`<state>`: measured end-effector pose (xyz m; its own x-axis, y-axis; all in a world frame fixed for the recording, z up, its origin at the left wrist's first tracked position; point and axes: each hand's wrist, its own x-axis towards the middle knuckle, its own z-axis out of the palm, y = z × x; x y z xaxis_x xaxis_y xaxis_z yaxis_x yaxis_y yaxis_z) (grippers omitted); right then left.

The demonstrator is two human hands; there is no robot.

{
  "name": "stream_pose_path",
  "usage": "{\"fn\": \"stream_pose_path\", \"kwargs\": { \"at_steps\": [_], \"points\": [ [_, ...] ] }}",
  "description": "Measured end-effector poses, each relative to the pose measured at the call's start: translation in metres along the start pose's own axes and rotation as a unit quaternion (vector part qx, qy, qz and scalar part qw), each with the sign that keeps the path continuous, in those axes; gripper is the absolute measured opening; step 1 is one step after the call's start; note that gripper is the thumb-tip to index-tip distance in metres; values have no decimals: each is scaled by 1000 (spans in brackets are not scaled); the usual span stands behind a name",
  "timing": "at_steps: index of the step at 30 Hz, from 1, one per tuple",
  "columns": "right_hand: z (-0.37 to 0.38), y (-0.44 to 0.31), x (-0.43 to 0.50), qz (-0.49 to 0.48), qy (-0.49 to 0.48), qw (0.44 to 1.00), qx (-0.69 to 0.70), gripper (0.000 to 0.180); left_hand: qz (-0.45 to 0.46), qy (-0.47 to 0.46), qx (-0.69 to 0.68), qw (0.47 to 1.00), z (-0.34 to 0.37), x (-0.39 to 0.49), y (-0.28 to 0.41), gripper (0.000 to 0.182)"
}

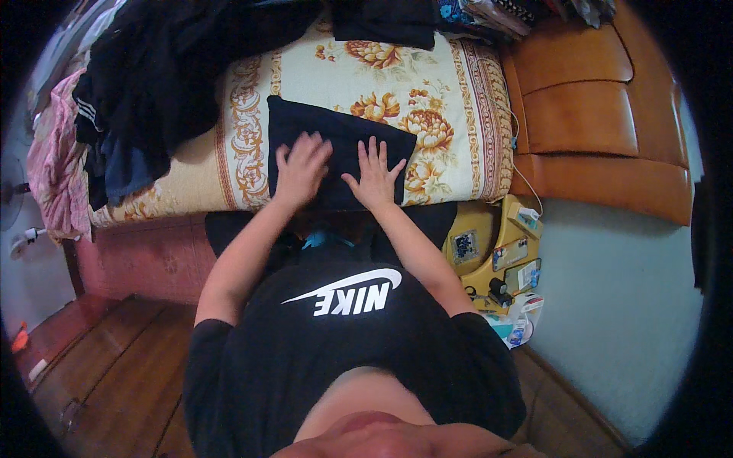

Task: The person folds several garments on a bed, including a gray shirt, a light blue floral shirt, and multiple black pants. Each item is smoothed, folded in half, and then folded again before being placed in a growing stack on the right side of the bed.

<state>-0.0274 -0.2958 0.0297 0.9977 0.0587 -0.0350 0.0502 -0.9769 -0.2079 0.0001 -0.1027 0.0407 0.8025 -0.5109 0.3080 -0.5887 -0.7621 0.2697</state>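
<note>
A dark, folded cloth garment (343, 123) lies flat on a flower-patterned bed cover (424, 114), near its front edge. My left hand (303, 169) is over the garment's left half, slightly blurred, with its fingers a little apart. On the right half, my right hand (375, 174) is laid palm down with thumb and fingers spread. Neither hand grips the cloth. The garment's far edge slopes down from its left corner to its right corner. Another folded dark garment (383, 26) lies farther back on the cover.
A heap of dark clothes (154, 86) covers the bed's left side, beside a pink cloth (57, 160). A brown leather headboard (578, 114) stands at right. Below it, a yellow bedside unit (495, 252) carries a phone and small items. More folded clothes (492, 14) lie at the back right.
</note>
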Motion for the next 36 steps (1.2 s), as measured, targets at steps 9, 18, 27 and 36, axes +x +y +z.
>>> {"fn": "stream_pose_path", "kwargs": {
  "at_steps": [9,18,27,36],
  "points": [
    [11,9,7,-22,-111,993,-29,113,-266,-114,89,953,38,62,-93,71],
    [-20,8,7,-44,-111,993,-11,111,-174,-90,90,976,15,-20,-19,74],
    [-12,29,36,-37,-73,995,-56,94,-159,-99,18,982,22,-84,-6,70],
    [-12,22,-26,-16,-123,988,-91,103,-245,-93,80,962,8,40,-37,66]
  ]
}}
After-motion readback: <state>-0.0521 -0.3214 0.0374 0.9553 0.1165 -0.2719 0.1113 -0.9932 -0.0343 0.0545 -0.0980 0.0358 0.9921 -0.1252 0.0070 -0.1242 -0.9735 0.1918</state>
